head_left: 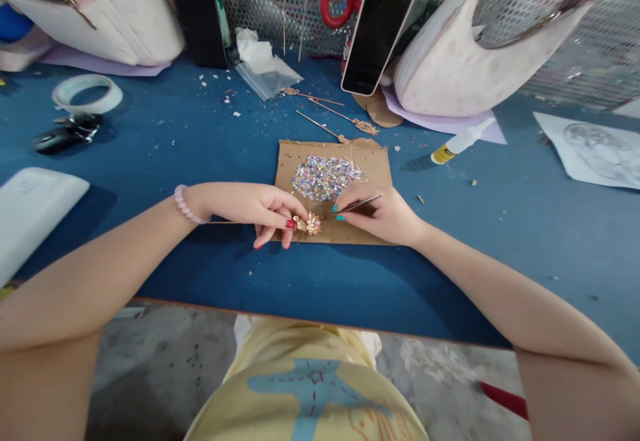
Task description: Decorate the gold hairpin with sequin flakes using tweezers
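Left grip (263, 208), closed, is pinching a gold flower-headed pin (314, 224) above the cardboard (350, 233); right grip (383, 214), closed, is holding a slim metal tool (363, 202) (tip pointing flowerward); multicoloured stones (325, 178) are lying beyond.

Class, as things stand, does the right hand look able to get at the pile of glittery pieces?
Probably yes: the right hand, holding a slim metal tool, is close beside the pile on the cardboard, and nothing visible blocks the way.
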A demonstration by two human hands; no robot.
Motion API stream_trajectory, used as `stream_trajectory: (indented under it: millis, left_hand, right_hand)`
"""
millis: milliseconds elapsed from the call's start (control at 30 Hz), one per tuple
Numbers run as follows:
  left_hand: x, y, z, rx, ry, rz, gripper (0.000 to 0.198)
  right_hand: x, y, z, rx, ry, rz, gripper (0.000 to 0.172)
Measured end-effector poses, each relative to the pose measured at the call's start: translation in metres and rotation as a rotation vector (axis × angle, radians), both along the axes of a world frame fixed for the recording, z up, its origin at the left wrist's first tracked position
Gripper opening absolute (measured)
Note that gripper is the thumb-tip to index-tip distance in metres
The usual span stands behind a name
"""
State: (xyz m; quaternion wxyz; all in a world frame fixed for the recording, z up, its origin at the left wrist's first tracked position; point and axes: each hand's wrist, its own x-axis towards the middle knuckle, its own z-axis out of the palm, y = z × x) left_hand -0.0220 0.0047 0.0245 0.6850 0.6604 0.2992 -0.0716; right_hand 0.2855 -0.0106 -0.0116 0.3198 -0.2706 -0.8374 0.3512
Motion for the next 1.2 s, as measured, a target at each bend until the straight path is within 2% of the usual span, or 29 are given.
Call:
stream_trajectory:
  millis: [1200]
  left_hand:
    - [-0.0001,-0.0008,0.0007,0.016,0.002,-0.012,0.041]
  right_hand:
    - [0.0003,-0.001,0.0013,-0.034,-0.008,-0.002,0.011]
